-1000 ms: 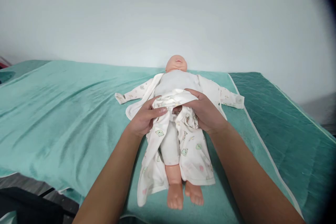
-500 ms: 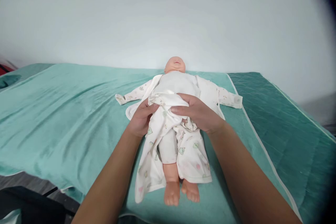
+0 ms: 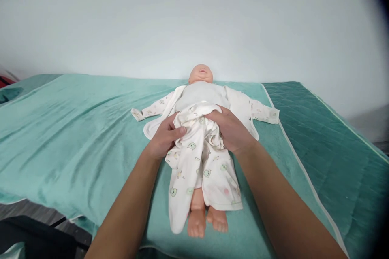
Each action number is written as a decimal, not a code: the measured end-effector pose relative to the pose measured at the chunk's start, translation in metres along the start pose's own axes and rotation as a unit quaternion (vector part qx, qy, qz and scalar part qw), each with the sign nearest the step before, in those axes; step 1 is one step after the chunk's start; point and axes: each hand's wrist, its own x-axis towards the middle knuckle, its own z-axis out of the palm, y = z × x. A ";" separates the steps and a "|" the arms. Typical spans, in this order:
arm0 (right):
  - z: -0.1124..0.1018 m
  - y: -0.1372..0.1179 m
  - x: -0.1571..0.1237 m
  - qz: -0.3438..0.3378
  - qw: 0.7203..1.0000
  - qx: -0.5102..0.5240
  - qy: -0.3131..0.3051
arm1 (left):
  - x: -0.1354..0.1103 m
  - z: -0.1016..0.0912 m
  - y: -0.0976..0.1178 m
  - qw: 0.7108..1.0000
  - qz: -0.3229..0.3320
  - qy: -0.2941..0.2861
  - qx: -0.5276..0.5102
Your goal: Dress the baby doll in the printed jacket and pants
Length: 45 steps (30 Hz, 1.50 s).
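A baby doll lies on its back, head toward the wall and bare feet toward me. It wears an open white patterned jacket with both sleeves spread out. Printed white baby pants lie bunched at the waist over the doll's lower body. My left hand grips the waistband's left side, thumb on top. On the other side my right hand holds the waistband, its thumb tucked inside. One pant leg covers the doll's leg on the right; the left one hangs loosely over the other leg.
A light green sheet covers the bed, with a darker green quilted cover to the right. Behind the doll's head rises a white wall. Something black stands by the floor at lower left.
My hands have shifted on the waistband, and my right thumb has moved inside it. The left pant leg has swung inward over the doll's leg, hiding the white fabric there.
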 end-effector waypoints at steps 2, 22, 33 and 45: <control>0.000 0.000 0.000 -0.008 1.000 0.010 0.017 | -0.001 0.000 0.002 1.000 -0.007 -0.019 -0.003; 0.002 -0.005 -0.002 0.008 0.987 -0.160 0.003 | -0.005 0.001 0.002 0.999 0.000 0.017 0.041; 0.004 -0.010 -0.001 0.021 0.976 -0.205 -0.070 | -0.013 0.008 0.004 0.999 -0.048 0.007 -0.005; -0.002 0.001 -0.007 0.036 0.992 -0.050 -0.106 | -0.016 0.010 0.003 0.997 -0.009 0.034 0.076</control>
